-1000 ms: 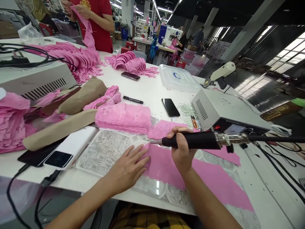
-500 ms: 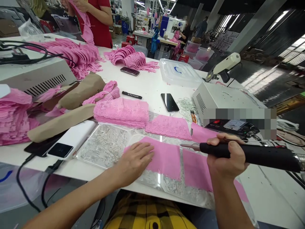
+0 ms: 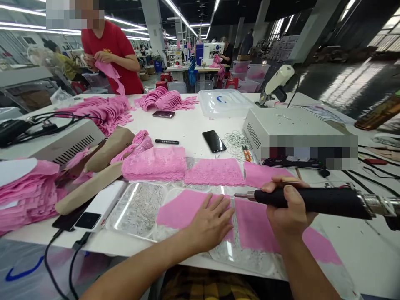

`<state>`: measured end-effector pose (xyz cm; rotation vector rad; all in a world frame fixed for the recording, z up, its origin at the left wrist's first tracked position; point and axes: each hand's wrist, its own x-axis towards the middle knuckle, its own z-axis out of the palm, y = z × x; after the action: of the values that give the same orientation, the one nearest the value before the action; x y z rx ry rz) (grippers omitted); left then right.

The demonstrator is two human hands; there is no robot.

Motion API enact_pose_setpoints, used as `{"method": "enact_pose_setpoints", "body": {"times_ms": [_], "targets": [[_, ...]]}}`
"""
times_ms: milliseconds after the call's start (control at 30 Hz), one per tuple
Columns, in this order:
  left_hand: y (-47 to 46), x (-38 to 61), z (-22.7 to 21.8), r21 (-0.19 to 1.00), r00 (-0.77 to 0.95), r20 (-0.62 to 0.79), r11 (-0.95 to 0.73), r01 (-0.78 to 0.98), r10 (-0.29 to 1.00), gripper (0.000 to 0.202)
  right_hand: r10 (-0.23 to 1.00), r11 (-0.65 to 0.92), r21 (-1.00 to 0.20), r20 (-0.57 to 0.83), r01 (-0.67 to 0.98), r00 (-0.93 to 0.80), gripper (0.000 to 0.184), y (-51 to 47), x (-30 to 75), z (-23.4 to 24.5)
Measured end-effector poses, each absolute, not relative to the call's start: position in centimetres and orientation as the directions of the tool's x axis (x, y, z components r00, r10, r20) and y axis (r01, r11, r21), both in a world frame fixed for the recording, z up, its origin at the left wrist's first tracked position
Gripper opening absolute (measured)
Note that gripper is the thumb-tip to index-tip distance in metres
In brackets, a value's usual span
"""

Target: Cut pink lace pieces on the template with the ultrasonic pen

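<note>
A flat pink fabric piece (image 3: 178, 210) lies under and left of the left hand (image 3: 212, 221), which is spread, grasping nothing. Further right, the right hand (image 3: 289, 210) grips a black-handled, metal-tipped tool (image 3: 331, 203). The step seems to be steadying fabric; the next move likely calls for left-hand clearance.
</note>
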<state>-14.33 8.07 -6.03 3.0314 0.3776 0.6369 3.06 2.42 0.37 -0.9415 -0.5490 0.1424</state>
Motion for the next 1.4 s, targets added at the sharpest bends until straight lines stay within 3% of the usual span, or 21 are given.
{"method": "enact_pose_setpoints", "body": {"times_ms": [367, 1100, 1233, 1400], "targets": [[8.3, -14.6, -6.2, 0.147, 0.904, 0.355, -0.969, 0.197, 0.238, 0.037, 0.412, 0.591, -0.802, 0.388, 0.082, 0.824, 0.012, 2.8, 2.5, -0.3], [8.3, -14.5, -6.1, 0.093, 0.905, 0.374, -0.979, 0.18, 0.202, 0.035, 0.469, 0.534, -0.831, 0.446, 0.158, 0.762, 0.013, 3.2, 2.4, -0.3], [7.1, -15.1, -4.6, 0.055, 0.913, 0.381, -0.989, 0.137, 0.148, 0.036, 0.472, 0.548, -0.829, 0.413, 0.107, 0.779, 0.012, 3.1, 2.3, 0.0], [4.9, -17.4, -4.2, 0.098, 0.908, 0.385, -0.986, 0.138, 0.166, 0.032, 0.456, 0.577, -0.815, 0.365, 0.042, 0.812, 0.01, 1.8, 2.6, 0.6]]}}
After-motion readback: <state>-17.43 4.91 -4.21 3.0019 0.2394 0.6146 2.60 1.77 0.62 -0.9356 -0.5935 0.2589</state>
